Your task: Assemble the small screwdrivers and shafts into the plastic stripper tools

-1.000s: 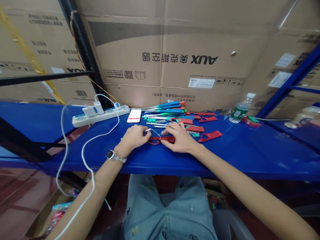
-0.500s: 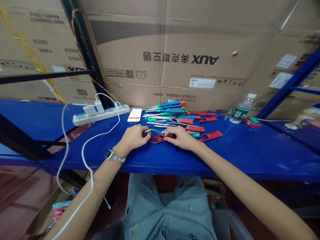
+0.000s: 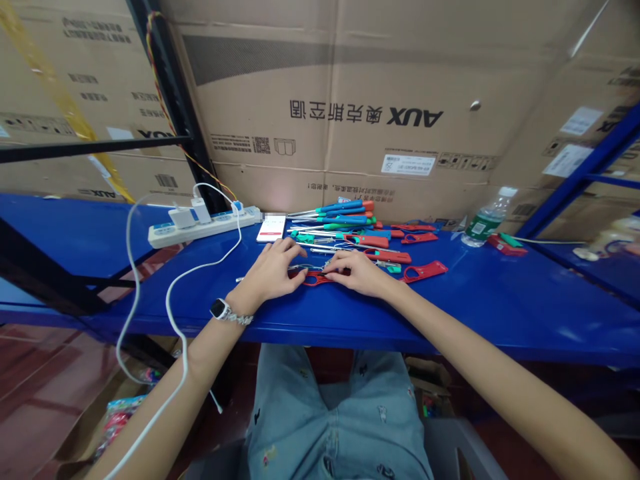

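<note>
A red plastic casing (image 3: pixel 316 279) lies near the front of the blue table, between my hands. My left hand (image 3: pixel 274 268) has its thumb and fingers apart at the casing's left end, with a thin metal rod passing near them. Thumb and fingertips of my right hand (image 3: pixel 356 272) are pinched at the casing's right end, on a small dark part with thin wires. Behind the hands lie several red casings (image 3: pixel 390 256) with metal rods and several blue-handled tools (image 3: pixel 345 210).
A white power strip (image 3: pixel 200 230) with plugs and a white cable (image 3: pixel 173 293) is on the left. Beside it lies a phone (image 3: pixel 271 228). A water bottle (image 3: pixel 484 223) and a red block (image 3: pixel 507 247) stand at the right. Cardboard boxes (image 3: pixel 360 60) rise behind.
My left hand has opened and its fingers have spread; the metal piece it pinched is no longer between its fingertips. My right hand stays at the red casing.
</note>
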Demonstrator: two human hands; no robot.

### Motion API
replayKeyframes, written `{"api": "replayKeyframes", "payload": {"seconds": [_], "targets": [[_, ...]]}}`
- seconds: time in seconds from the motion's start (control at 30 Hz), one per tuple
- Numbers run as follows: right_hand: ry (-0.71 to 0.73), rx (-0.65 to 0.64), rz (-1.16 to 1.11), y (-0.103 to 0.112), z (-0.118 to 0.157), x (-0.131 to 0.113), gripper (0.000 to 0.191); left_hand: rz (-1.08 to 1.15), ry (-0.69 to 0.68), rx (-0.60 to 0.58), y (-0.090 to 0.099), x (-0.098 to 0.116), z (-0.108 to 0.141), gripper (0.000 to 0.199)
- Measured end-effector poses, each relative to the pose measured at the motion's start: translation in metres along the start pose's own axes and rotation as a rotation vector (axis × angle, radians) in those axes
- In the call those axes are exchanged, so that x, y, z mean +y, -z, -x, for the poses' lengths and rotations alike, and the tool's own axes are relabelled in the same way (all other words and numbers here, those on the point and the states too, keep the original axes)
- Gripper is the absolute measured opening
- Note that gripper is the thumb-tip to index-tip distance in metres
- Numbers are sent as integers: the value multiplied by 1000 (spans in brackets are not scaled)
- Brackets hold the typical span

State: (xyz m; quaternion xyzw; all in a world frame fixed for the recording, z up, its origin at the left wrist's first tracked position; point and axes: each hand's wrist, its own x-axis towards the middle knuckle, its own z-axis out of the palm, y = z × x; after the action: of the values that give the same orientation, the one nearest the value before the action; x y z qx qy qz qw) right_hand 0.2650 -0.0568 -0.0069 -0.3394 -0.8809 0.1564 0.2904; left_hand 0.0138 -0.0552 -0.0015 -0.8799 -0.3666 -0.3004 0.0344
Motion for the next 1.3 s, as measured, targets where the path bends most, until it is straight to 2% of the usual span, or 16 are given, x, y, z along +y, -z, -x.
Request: {"api": "replayKeyframes", "payload": {"seconds": [0.07, 0.13, 0.27, 0.4, 0.5, 0.63, 0.8, 0.9, 0.97, 1.13, 1.3], "targets": [[13, 0, 7, -1, 0, 0, 15, 58, -81, 12, 3, 4, 1, 24], [26, 13, 6, -2, 0, -1, 14, 131, -140, -53, 5, 7, 3, 21], [60, 59, -15, -6, 0, -1, 7, 206, -144, -190, 3, 8, 4, 13], [139, 112, -16, -13, 0, 3, 7, 203, -152, -237, -1, 5, 4, 10], [205, 140, 26, -15, 4, 9, 8, 201, -147, -239, -2, 3, 4, 10], [259, 55, 140, -10, 14, 10, 13, 195, -148, -227, -3, 2, 5, 11], [215, -30, 253, -1, 26, 1, 26, 184, -138, -216, -2, 6, 5, 11], [176, -48, 243, -1, 28, -1, 29, 159, -121, -172, 0, 10, 4, 9], [148, -49, 208, -1, 28, -1, 32, 124, -118, -150, -1, 11, 4, 15], [58, -10, 115, -1, 29, -2, 47, 49, -102, -163, -6, 6, 4, 21], [114, -5, 117, -2, 29, -1, 35, 10, -92, -196, -6, 7, 3, 24]]}}
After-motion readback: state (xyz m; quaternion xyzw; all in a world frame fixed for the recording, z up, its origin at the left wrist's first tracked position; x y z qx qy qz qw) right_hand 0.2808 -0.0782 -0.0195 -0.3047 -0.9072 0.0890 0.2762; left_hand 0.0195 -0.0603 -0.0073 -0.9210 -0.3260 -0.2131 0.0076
